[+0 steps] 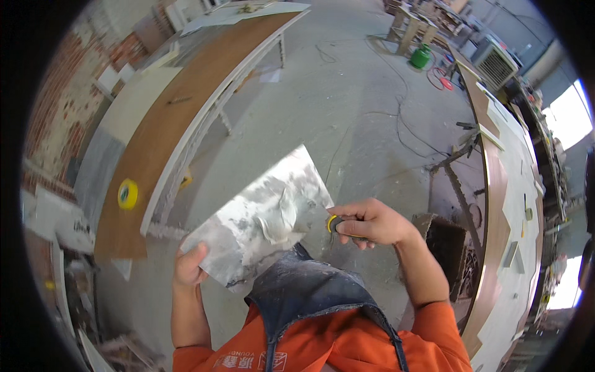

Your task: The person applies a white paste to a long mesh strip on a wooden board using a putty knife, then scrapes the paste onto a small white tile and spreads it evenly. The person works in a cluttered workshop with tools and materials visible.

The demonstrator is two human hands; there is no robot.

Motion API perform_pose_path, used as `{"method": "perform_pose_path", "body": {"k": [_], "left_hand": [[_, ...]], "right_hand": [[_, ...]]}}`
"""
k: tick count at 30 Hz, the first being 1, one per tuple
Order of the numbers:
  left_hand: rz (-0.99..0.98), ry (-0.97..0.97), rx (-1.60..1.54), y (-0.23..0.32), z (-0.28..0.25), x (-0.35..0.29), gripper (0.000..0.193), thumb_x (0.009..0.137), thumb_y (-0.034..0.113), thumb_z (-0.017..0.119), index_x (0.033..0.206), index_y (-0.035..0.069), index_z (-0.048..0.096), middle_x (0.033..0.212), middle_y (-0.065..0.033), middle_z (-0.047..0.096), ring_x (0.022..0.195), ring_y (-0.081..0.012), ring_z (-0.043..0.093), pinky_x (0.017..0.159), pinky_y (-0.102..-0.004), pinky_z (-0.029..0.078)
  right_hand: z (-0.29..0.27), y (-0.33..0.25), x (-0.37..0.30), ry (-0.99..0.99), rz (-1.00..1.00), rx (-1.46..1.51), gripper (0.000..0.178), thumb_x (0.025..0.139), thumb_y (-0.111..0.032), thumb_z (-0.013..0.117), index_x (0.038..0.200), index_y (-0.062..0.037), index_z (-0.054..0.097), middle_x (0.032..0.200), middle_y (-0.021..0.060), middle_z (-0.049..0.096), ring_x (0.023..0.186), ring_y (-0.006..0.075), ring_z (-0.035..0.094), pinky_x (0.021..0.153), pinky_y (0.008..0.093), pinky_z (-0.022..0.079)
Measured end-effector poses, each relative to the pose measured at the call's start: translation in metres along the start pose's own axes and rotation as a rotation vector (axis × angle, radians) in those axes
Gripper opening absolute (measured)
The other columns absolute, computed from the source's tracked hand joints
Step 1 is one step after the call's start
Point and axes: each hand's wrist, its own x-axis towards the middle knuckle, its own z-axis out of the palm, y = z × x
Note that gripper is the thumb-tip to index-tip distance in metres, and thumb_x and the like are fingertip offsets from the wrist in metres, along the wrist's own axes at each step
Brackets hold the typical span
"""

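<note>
In front of my body a flat, pale rectangular board [230, 214] is tilted, smeared with grey and white. A thick mound of white putty [280, 218] sits near its middle. My left hand [191, 265] grips the board at its near left edge, with the thumb on top. Close by the right edge, my right hand [379, 223] is closed round the black and yellow handle [336, 224] of what looks like a putty knife. Its blade is hard to make out against the board. A dark apron [310, 282] lies below the board.
A long brown panel [170, 115] on a bench runs along the left, with a yellow tape roll [127, 194] on it. Another worktable [493, 180] stands at right, a cardboard box [443, 245] beside it. Cables [403, 118] and a green gas cylinder [421, 56] are on the floor ahead.
</note>
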Motion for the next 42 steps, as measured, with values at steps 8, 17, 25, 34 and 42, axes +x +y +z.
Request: {"method": "perform_pose_path", "body": {"k": [8,17,25,34,42], "left_hand": [[-0.335,-0.207,0.19,0.056,-0.019,0.2,0.058,0.095,0.033,0.07,0.134,-0.008,0.058,0.127,-0.0157,0.066,0.116,-0.027,0.065,0.097,-0.0391,0.053],[-0.164,-0.008,-0.373,0.037,-0.025,0.345,0.056,0.103,0.039,0.053,0.143,0.0,0.049,0.137,-0.0132,0.06,0.124,-0.032,0.059,0.105,-0.0456,0.046],[0.2,0.18,-0.438,0.089,-0.015,0.47,0.058,0.104,0.039,0.048,0.147,0.0,0.044,0.143,-0.0135,0.055,0.131,-0.0308,0.052,0.111,-0.0466,0.04],[0.427,0.351,-0.435,0.08,0.008,0.498,0.06,0.097,0.034,0.062,0.145,0.002,0.046,0.142,-0.0136,0.056,0.131,-0.0316,0.054,0.11,-0.0492,0.041],[0.354,0.41,-0.528,0.077,-0.024,0.537,0.056,0.097,0.031,0.063,0.144,0.003,0.049,0.139,-0.0134,0.058,0.128,-0.0324,0.055,0.108,-0.0499,0.043]], "right_hand": [[-0.061,-0.105,0.11,-0.018,-0.151,-0.519,0.035,0.094,-0.018,0.06,0.126,-0.0102,0.07,0.084,0.012,0.071,0.067,0.024,0.066,0.065,0.0363,0.054],[-0.152,-0.171,0.213,0.44,-0.594,-0.87,0.037,0.081,-0.005,0.068,0.117,-0.0144,0.073,0.09,0.0124,0.061,0.082,0.0339,0.062,0.073,0.0411,0.05],[-0.218,-0.152,0.363,0.522,-0.699,-0.542,0.045,0.089,-0.008,0.068,0.132,-0.016,0.061,0.104,0.0149,0.063,0.084,0.0358,0.066,0.073,0.0421,0.055],[-0.258,-0.154,0.43,0.434,-0.789,-0.587,0.045,0.089,-0.01,0.067,0.133,-0.015,0.062,0.094,0.0152,0.066,0.077,0.0385,0.066,0.068,0.0451,0.055],[-0.281,-0.178,0.445,0.419,-0.608,-0.738,0.04,0.093,-0.014,0.061,0.132,-0.0136,0.063,0.094,0.0163,0.066,0.08,0.0392,0.067,0.071,0.0473,0.056]]}}
